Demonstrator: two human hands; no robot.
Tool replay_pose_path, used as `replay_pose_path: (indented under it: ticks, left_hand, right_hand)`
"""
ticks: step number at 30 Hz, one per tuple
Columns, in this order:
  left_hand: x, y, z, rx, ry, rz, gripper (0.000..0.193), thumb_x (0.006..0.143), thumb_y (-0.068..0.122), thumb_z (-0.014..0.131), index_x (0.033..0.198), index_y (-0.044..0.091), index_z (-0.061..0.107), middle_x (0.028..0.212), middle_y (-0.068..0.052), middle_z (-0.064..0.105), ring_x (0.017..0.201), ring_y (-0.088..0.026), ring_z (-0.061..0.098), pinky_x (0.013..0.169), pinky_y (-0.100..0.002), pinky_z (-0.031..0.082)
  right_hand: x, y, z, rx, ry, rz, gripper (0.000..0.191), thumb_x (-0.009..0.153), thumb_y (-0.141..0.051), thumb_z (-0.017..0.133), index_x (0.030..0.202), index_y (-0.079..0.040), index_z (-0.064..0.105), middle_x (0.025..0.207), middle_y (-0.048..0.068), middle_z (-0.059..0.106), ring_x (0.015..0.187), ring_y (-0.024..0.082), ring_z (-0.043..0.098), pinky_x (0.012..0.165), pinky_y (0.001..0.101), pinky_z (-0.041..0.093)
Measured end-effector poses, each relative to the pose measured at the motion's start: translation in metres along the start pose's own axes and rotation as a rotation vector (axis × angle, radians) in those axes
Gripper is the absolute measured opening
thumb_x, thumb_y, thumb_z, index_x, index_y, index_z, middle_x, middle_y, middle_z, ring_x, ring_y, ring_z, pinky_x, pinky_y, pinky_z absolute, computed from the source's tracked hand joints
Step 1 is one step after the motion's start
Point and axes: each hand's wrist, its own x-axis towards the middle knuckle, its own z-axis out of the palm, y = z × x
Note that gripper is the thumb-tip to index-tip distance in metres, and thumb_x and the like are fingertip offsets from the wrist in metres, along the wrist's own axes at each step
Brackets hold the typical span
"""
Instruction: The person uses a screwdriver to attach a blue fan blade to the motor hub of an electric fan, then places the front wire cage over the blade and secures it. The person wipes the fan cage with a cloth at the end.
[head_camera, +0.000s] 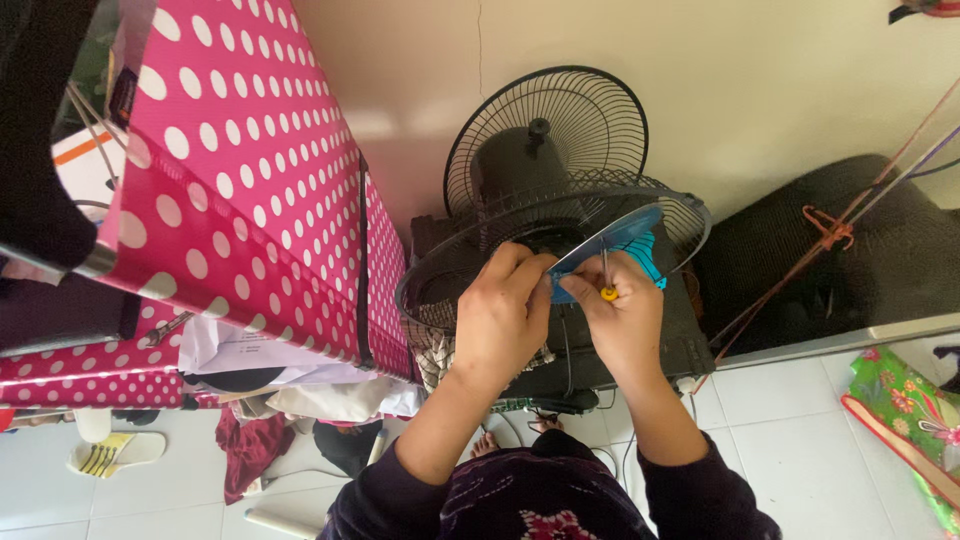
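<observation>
Both hands are at the fan (560, 190): left hand (503, 315) pinches the blue blade (615, 240), right hand (622, 318) grips a yellow-handled screwdriver (607, 284). Pink polka-dot wardrobe (250, 190) left of the fan, green floral bag (900, 410) far right

At the upper left of the frame we see a pink cloth (250, 180) dotted white, and at the centre a black fan grille (545, 125) with translucent blue blades (615, 245) and a yellow knob (608, 294). Our sleeves (530, 495) at the bottom are dark purple with a pink flower, over white floor tiles (800, 440). A green floral bag (905, 415) lies at the lower right, a yellow-and-white slipper (110, 452) at the lower left.
</observation>
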Motion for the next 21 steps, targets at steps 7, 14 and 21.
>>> replay_pose_path:
  ticks: [7,14,21]
  left_hand:
    - [-0.001,0.001,0.003,0.014,0.003,-0.021,0.019,0.092,0.003,0.064,0.110,0.005,0.070,0.101,-0.011,0.063,0.089,-0.034,0.068,0.073,-0.043,0.055]
    - [0.002,0.002,-0.002,-0.053,-0.010,-0.021,0.018,0.090,0.005,0.069,0.107,0.006,0.071,0.099,-0.009,0.065,0.084,-0.031,0.068,0.072,-0.040,0.056]
    - [0.009,0.000,-0.007,-0.097,-0.075,-0.098,0.018,0.085,0.009,0.076,0.103,0.007,0.075,0.097,-0.006,0.067,0.068,-0.025,0.069,0.063,-0.035,0.056]
  right_hand:
    - [-0.003,-0.012,0.003,-0.026,0.046,-0.091,0.016,0.084,-0.003,0.079,0.095,0.000,0.069,0.088,0.008,0.069,0.073,0.015,0.068,0.065,0.0284,0.052]
    - [0.000,-0.006,-0.001,-0.064,0.015,-0.008,0.017,0.081,-0.006,0.083,0.085,0.002,0.069,0.079,0.006,0.065,0.065,0.013,0.059,0.061,0.0271,0.048]
    - [0.012,0.011,-0.012,0.241,-0.149,0.294,0.010,0.081,-0.006,0.084,0.084,-0.001,0.076,0.068,-0.002,0.062,0.061,0.005,0.049,0.054,0.0222,0.037]
